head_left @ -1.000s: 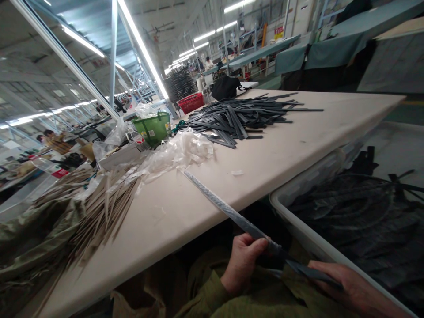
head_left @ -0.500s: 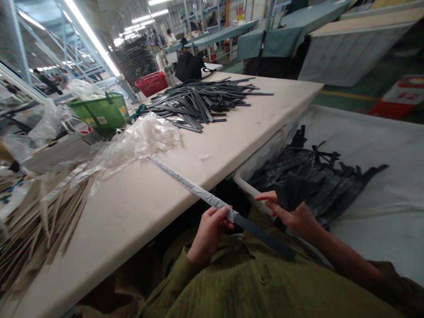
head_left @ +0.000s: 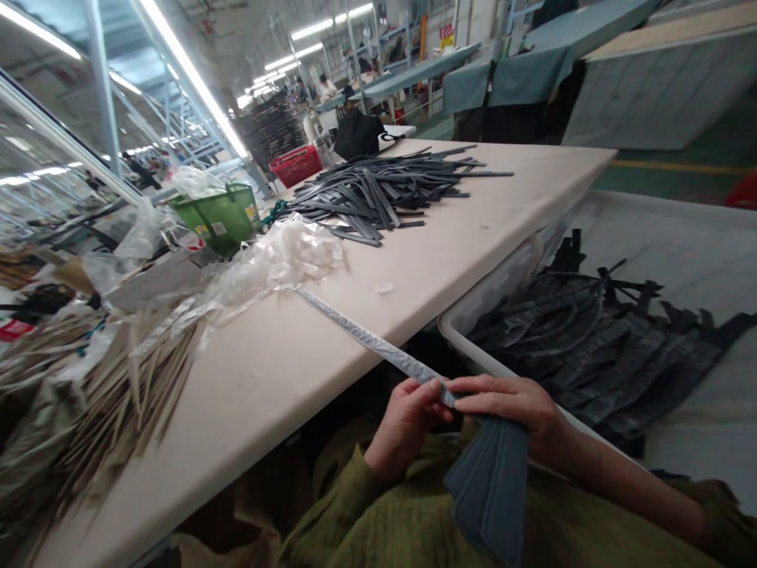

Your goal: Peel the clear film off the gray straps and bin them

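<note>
My left hand is closed, pinching the near end of a long pale silvery strip between thumb and fingers. From there the strip runs across the table's edge to the crumpled white film. Meeting it from the right is my right hand, its fingertips touching the same end of the strip. A fanned bunch of dark grey fabric strips hangs from under the right palm, over my green shirt. The right thumb is hidden.
The cream table carries a heap of dark strips, white film, brown paper strips and a green bag. A white bin of dark fabric pieces stands at right. Behind is a red basket.
My right hand has moved left and down to meet my left hand at the strip's end. The dark strips now hang fanned below it. The camera view has shifted slightly left.
</note>
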{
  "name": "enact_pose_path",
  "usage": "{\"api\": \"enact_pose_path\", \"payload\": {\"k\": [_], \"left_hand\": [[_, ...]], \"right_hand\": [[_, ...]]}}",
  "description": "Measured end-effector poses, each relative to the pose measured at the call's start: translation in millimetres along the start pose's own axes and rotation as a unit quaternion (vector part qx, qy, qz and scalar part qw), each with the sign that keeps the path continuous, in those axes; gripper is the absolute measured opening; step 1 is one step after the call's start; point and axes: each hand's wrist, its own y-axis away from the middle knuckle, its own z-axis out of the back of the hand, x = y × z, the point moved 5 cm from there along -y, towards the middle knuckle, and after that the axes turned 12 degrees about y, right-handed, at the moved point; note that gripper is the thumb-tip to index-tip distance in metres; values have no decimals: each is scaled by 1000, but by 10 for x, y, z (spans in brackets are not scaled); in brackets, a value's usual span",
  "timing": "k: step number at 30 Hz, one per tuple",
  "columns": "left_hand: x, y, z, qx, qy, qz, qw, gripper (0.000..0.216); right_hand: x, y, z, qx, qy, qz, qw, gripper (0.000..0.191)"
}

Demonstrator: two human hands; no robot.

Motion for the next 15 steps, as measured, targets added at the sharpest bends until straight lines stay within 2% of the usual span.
{"api": "enact_pose_path", "payload": {"k": [3, 6, 8, 10, 13, 15], "left_hand": [[49, -1, -54, 23, 9, 10, 1000, 38], [-110, -51, 6, -2, 47, -32, 998, 55], [-382, -116, 105, -46, 76, -89, 992, 53], [-748, -187, 222, -101, 101, -154, 978, 38], [-1283, -265, 332, -151, 125, -248, 949, 21], [-1478, -283, 323, -156, 114, -287, 938, 20]], "right_hand": [[-88, -58, -28, -7, -40, -57, 998, 20], [-200, 2, 67, 5, -78, -161, 984, 28], [-301, 131, 182, 27, -75, -238, 968, 38], [-399, 295, 298, 47, -60, -292, 953, 46], [-481, 504, 331, 87, -70, -322, 940, 47], [-476, 574, 227, 122, -111, -321, 933, 43]]}}
